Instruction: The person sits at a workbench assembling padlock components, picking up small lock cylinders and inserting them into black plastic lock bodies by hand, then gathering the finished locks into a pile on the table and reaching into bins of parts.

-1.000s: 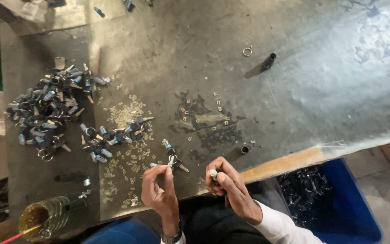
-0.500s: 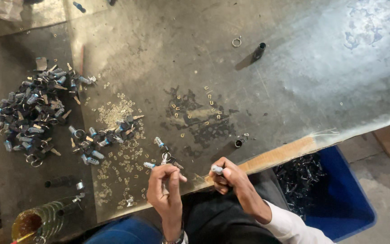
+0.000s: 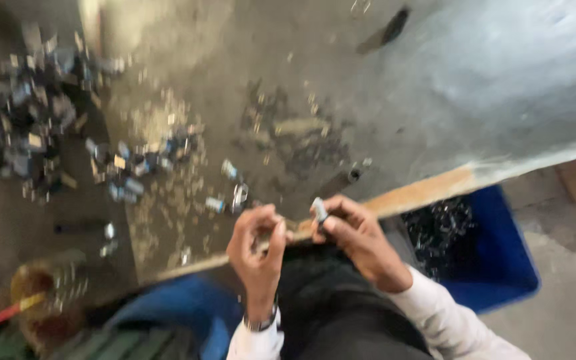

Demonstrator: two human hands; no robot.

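The frame is blurred by motion. My right hand (image 3: 355,237) pinches a small silvery metal part (image 3: 319,209) between thumb and fingers, just over the near edge of the metal-topped bench (image 3: 435,100). My left hand (image 3: 258,243) is beside it, fingers curled around something small that I cannot make out. A few loose metal parts (image 3: 231,193) lie on the bench just beyond my left hand.
A big heap of dark and silvery parts (image 3: 28,127) and a smaller heap (image 3: 135,167) lie at the left. A blue bin (image 3: 495,267) of dark parts stands below the bench at the right. A dark cylinder (image 3: 385,30) lies far back. A yellowish jar (image 3: 48,287) sits lower left.
Both hands have stayed close together at the bench's near edge with the small part in the right one. The view has shifted down and left and turned blurry.
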